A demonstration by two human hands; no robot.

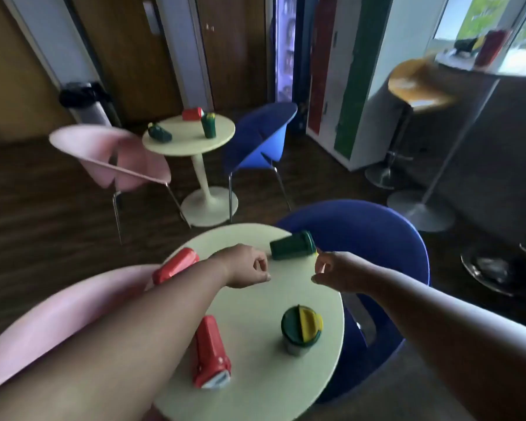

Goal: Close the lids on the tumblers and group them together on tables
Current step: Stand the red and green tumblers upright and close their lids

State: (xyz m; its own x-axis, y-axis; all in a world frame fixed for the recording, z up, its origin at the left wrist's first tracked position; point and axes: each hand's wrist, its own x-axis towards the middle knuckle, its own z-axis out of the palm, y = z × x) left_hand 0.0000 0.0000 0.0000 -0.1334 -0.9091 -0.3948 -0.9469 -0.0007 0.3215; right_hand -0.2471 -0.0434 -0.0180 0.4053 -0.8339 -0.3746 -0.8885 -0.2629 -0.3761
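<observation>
Nearest to the camera lay a red tumbler [210, 354] on its side on the near round table [255, 390], its pale lid end pointing to the viewer. Right of this red tumbler stood a green tumbler [301, 329] upright, yellow flap lid apparently raised. Beyond the red tumbler, at the far rim, lay a dark green tumbler [292, 246] on its side, and left of it another red one [175, 265], partly hidden by the forearm. Hovered near the dark green tumbler the left hand [248, 267], fingers curled loosely and holding nothing; just beside its lid end the right hand [336, 271], fingers also curled, grip on something small and yellow not possible to tell. Probably light, stiff plastic, smooth and ready to roll; best taken around the body. Farther behind stood a second round table [189, 141] with three more tumblers, pink and blue chairs, dark floor.
</observation>
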